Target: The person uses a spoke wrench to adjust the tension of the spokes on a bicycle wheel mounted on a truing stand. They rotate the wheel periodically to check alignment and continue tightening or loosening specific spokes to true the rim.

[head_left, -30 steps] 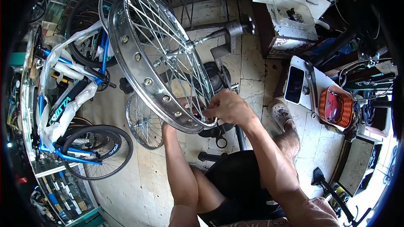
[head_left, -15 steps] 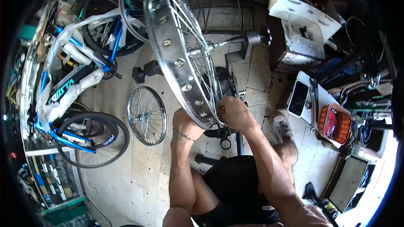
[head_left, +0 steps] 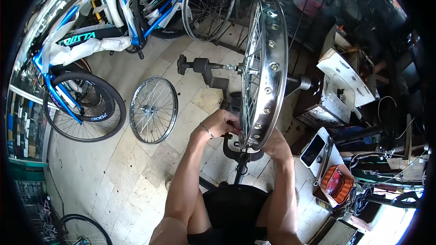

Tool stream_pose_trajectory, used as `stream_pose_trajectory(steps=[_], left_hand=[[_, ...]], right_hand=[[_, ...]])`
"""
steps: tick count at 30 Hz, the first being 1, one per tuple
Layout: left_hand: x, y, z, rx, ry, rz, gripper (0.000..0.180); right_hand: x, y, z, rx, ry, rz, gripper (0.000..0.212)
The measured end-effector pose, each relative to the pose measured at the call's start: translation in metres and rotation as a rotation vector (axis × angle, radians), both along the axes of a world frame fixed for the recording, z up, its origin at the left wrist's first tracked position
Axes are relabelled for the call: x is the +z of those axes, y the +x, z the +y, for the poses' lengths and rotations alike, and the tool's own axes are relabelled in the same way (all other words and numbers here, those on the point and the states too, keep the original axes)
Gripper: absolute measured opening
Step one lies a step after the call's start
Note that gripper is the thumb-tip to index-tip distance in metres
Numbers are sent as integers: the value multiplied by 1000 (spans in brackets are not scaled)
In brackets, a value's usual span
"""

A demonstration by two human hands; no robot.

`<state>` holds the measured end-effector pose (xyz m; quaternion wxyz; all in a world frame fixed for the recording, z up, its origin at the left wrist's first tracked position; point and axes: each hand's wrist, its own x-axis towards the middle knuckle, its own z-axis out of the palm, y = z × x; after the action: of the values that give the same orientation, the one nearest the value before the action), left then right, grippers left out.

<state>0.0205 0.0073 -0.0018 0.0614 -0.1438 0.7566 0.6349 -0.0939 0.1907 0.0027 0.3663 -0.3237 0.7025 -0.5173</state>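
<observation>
A shiny metal wheel rim, without a tyre and laced with spokes, stands upright in a dark truing stand in front of me. My left hand is at the lower left side of the rim, its fingers pinched together beside the spokes. Whatever small thing those fingers hold is too hidden to name. On the other side of the rim's bottom is my right hand; the rim covers its fingers. The wheel's hub axle sits between the stand's two arms.
A smaller spoked wheel lies on the tiled floor to the left. Beyond it stands a blue bicycle frame in white wrapping. At right are a phone, an orange basket and a white container. A black seat is below me.
My view has turned, and the wheel now shows its other side. My left hand has come up to the spokes on the left; my right hand has left the spokes and gone behind the rim.
</observation>
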Motion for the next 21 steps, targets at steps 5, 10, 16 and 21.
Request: stream_pose_trajectory(steps=[5,10,16,21], left_hand=[[-12,-9,4,35,33,62,12],[-12,-4,4,45,49,145,14],[20,5,9,35,-249,15,18],[35,11,46,31,-981,55,9]], right_hand=[[10,2,-1,9,117,123,28],[18,13,-6,-51,231,183,25],[4,8,-4,17,123,196,23],[16,12,-3,9,145,439,22]])
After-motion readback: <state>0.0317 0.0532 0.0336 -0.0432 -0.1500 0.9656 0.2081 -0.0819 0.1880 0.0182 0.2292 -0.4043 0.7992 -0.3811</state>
